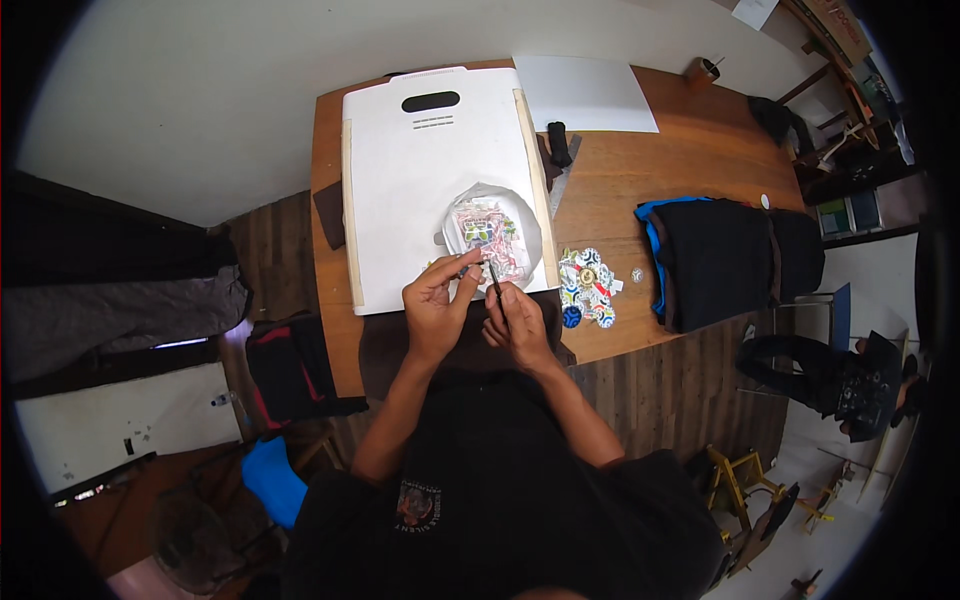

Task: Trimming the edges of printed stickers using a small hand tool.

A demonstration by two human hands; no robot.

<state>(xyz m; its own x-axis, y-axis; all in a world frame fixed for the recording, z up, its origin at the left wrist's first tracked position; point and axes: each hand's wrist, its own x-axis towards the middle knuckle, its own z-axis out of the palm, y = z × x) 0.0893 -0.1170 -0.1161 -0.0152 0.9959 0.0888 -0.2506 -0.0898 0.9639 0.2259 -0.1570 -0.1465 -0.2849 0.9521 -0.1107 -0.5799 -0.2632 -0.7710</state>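
Note:
Over the white board [400, 200], near its front edge, both hands work close together. My right hand [517, 325] grips a thin, dark, pen-like tool [494, 277], pointed away from me; its exact kind does not show. My left hand [438, 308] is closed in a pinch on a small, dark bluish piece [463, 271], mostly covered by the fingers. Just beyond the fingertips sits a round white container [533, 235], holding printed scraps [490, 230] in red, white and green. Right of the board lies a pile of colourful round pieces [588, 285], apart from both hands.
The wooden table [690, 120] bears a white sheet [585, 92], a black rolled item [559, 144], a grey ruler [566, 178] and a stack of folded dark cloth [715, 262]. A brown cup [702, 71] stands far back. Another person [830, 380] is at the right.

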